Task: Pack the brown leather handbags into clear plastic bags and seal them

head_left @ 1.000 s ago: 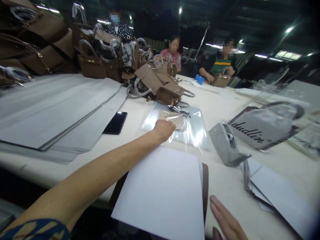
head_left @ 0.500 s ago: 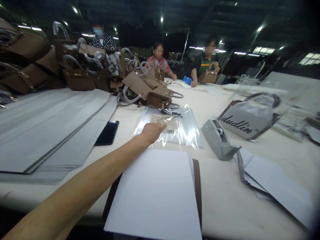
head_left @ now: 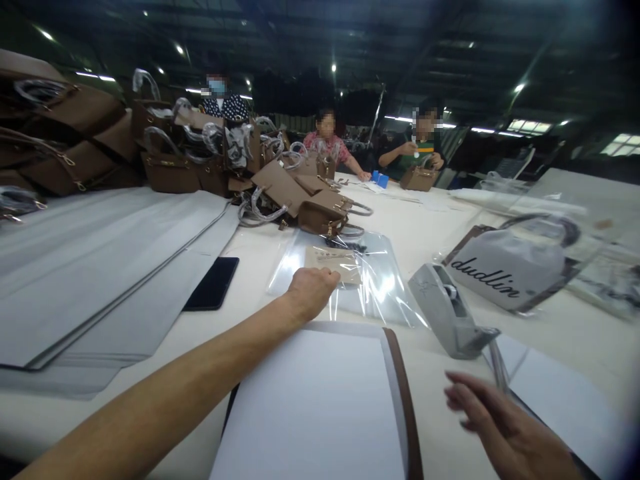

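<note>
My left hand (head_left: 311, 291) reaches forward over the white table and grips the near edge of a stack of clear plastic bags (head_left: 373, 280) that has a small tan card (head_left: 334, 260) on it. My right hand (head_left: 500, 427) hovers low at the right, fingers apart and holding nothing, beside the white sheet (head_left: 320, 407) that lies on a brown board (head_left: 403, 393) in front of me. A grey tape dispenser (head_left: 447, 313) stands just beyond my right hand.
A black phone (head_left: 213, 283) lies left of the bags, next to large grey sheets (head_left: 100, 260). Brown handbags (head_left: 315, 207) are piled at the back left. A bagged "dudlin" pouch (head_left: 510, 267) lies right. Three people sit at the far end.
My left hand has closed on the bag stack's edge. My right hand has come back into view at the lower right. The camera has tilted up slightly.
</note>
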Demonstrator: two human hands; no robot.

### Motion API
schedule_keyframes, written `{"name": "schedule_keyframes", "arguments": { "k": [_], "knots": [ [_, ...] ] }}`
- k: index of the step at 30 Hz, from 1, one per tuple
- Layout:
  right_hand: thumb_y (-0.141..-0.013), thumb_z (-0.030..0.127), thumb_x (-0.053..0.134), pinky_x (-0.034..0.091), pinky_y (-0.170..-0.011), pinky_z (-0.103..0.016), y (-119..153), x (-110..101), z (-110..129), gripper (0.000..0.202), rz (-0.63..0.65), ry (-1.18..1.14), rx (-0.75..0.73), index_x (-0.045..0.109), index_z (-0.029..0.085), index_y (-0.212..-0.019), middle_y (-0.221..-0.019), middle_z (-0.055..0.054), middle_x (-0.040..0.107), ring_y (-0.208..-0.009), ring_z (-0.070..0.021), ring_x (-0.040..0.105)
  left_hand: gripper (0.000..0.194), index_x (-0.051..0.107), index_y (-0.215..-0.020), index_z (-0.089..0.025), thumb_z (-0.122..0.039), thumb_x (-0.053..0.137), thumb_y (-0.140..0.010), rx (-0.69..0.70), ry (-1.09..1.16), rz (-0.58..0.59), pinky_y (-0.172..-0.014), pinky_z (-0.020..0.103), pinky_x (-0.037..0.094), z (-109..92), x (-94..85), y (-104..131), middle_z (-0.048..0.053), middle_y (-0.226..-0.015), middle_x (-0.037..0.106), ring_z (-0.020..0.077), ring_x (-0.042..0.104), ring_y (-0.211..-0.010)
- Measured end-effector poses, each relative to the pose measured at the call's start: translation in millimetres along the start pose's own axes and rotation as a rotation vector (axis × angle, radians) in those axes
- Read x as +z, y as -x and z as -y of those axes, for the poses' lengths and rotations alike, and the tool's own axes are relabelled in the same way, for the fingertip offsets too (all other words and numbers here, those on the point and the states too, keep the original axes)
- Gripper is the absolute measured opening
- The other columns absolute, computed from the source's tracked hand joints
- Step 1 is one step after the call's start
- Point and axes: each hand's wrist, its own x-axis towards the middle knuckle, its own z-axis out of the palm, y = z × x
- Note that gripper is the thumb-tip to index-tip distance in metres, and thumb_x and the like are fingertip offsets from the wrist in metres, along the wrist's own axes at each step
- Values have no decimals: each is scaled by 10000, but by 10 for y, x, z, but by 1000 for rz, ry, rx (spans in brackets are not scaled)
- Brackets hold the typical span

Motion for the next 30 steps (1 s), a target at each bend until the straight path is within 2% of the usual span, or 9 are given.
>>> {"name": "schedule_keyframes", "arguments": {
  "k": [2,4,7,10,15,21,25,27,30],
  "knots": [
    [-792,543,477,514,-506,-243,-375,-48,261,450,-76,72,-194,558,235,-1110,-1017,-45,628,-764,-187,632,227,573,-897,-143,-40,415,-771,-30,11,4,-590,279,459,-35,-43,-24,74,-812,634,224,628,-733],
    [-826,494,464,523,-637,-286,-578,1,600,394,-110,114,-459,553,218,-1093,-1064,-53,598,-866,-193,603,243,580,-904,-146,-40,402,-777,-64,23,8,-600,290,463,-51,-81,-70,78,-819,639,233,629,-748],
    [-805,530,490,495,-792,-362,-516,166,992,494,-104,172,-852,528,154,-1123,-1085,-103,577,-969,-229,554,263,593,-907,-155,-46,392,-777,-121,47,12,-617,311,470,-21,-105,-170,85,-838,647,252,629,-788],
    [-730,620,522,486,-790,-457,-263,317,1033,741,-76,334,-1073,452,70,-1222,-1132,-169,548,-991,-308,532,271,607,-901,-165,-49,408,-759,-176,76,18,-636,304,468,70,-94,-247,85,-846,652,245,628,-804],
    [-766,450,570,516,-712,-363,-177,340,812,622,64,361,-877,394,136,-1273,-1042,-112,585,-875,-238,580,272,622,-889,-195,-78,437,-728,-158,121,18,-639,287,452,238,-120,-227,70,-831,657,226,616,-792],
    [-781,320,600,449,-665,-193,-873,119,1172,378,647,148,-754,498,274,-1142,-912,27,599,-774,-108,559,205,619,-836,-202,-194,417,-803,-64,172,-30,-574,251,411,306,-200,-183,42,-778,658,190,599,-712],
    [-781,316,608,421,-635,-186,-1180,176,1317,310,768,155,-840,563,266,-1084,-829,32,580,-707,-91,531,212,611,-818,-199,-245,404,-834,-25,182,-91,-575,261,392,342,-201,-205,45,-785,656,199,598,-724],
    [-811,326,571,426,-641,-199,-1147,225,1268,262,663,182,-861,572,250,-1061,-831,23,583,-710,-97,539,204,603,-807,-197,-241,406,-837,-6,183,-120,-558,255,378,362,-190,-198,37,-779,653,190,593,-705],
    [-826,414,532,430,-727,-272,-1064,265,1178,352,68,253,-913,546,186,-1093,-941,-44,589,-832,-162,545,191,589,-785,-193,-224,410,-842,27,183,-154,-520,241,355,367,-171,-162,18,-753,642,167,577,-654]
  ]
}}
